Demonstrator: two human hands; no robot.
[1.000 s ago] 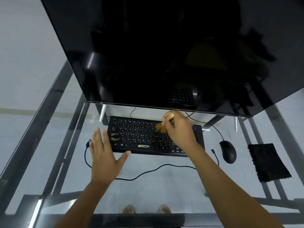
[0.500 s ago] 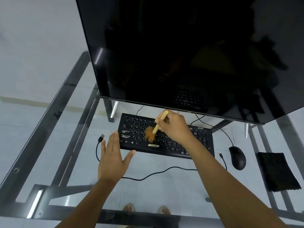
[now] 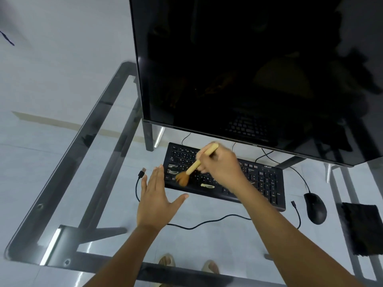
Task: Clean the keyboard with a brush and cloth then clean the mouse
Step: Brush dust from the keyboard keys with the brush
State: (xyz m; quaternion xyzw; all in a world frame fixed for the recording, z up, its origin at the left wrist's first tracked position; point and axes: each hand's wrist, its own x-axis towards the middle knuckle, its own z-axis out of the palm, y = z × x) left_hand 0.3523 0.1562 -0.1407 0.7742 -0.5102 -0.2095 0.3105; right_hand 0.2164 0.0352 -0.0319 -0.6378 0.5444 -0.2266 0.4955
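A black keyboard (image 3: pixel 261 183) lies on the glass desk under the monitor. My right hand (image 3: pixel 221 164) grips a small wooden brush (image 3: pixel 193 165) by its handle, and the orange bristles touch the keys near the keyboard's left end. My left hand (image 3: pixel 156 195) lies flat with straight fingers on the glass at the keyboard's left front corner, its thumb spread along the front edge. A black mouse (image 3: pixel 315 208) sits to the right of the keyboard. Further right lies a black cloth (image 3: pixel 361 228).
A large dark monitor (image 3: pixel 248 69) hangs over the back of the glass desk (image 3: pixel 87 162). A loose black USB cable (image 3: pixel 138 184) curls from the keyboard's left side along the front. Small pale scraps lie on the keys. Feet show through the glass below.
The brush has swept leftward across the keys, from the middle toward the left end. The view has shifted left. My left hand stays flat by the keyboard's left corner.
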